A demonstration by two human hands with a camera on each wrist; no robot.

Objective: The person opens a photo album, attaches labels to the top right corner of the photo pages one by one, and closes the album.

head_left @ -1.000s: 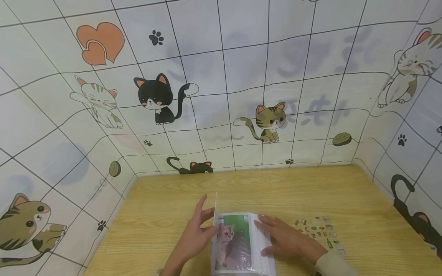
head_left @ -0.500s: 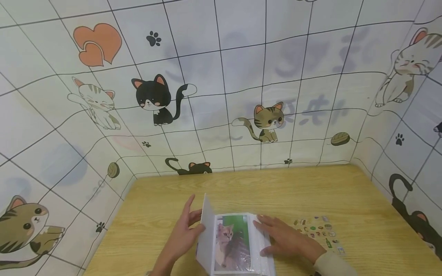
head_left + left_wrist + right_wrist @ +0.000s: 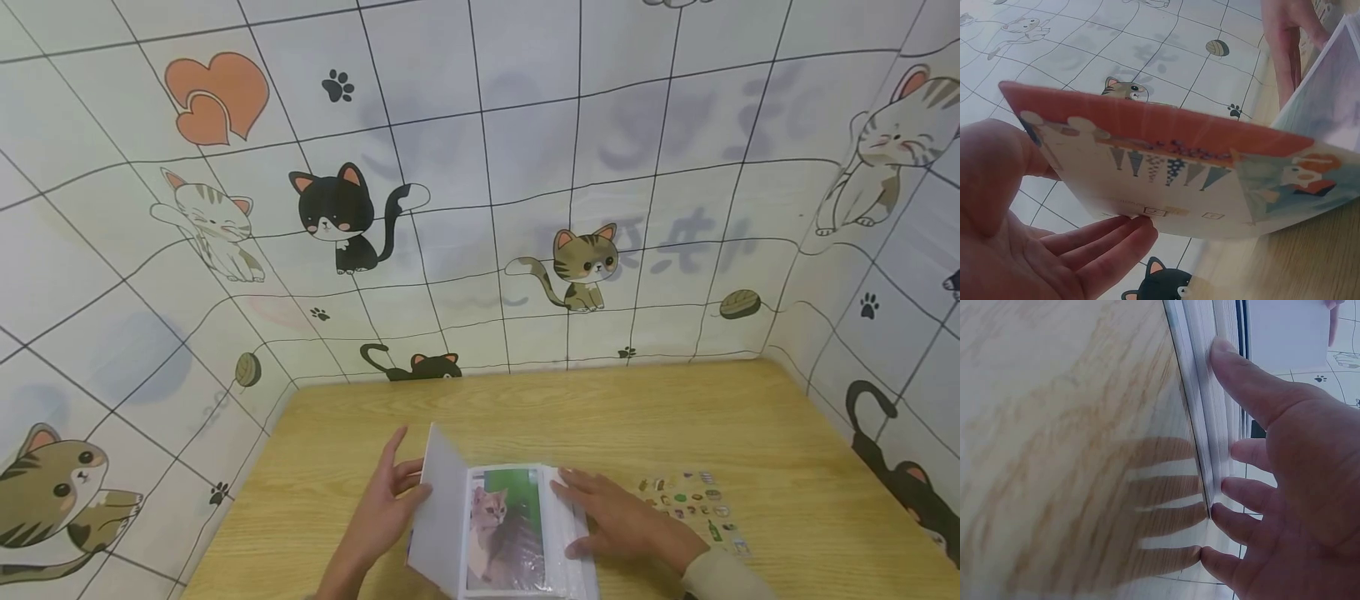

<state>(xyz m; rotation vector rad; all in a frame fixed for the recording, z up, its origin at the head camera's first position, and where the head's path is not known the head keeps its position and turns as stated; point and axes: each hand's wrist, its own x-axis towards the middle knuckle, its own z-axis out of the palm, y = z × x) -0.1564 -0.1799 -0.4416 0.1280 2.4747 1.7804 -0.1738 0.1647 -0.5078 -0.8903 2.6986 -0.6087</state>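
Note:
A photo album [image 3: 555, 533] lies on the table, its first page showing a cat photo [image 3: 506, 529] in a clear sleeve. Its white-lined cover [image 3: 438, 512] stands tilted up on the left. My left hand [image 3: 382, 504] holds the cover's outer edge, thumb on the inner side and fingers against the printed outside. In the left wrist view that outside [image 3: 1166, 162] shows a red band and small pennants. My right hand [image 3: 618, 517] rests along the album's right side, fingers spread. The right wrist view has its fingertips [image 3: 1222, 347] at the stacked page edges [image 3: 1200, 394].
A clear sticker sheet [image 3: 693, 508] with small food pictures lies on the table right of the album, partly behind the right forearm. The wooden table [image 3: 375, 417] meets walls covered with cat-print sheeting [image 3: 450, 250] on three sides.
The cover has swung left, from nearly upright to leaning outward, and my left hand has moved left with it. My right hand has stayed at the album's right side.

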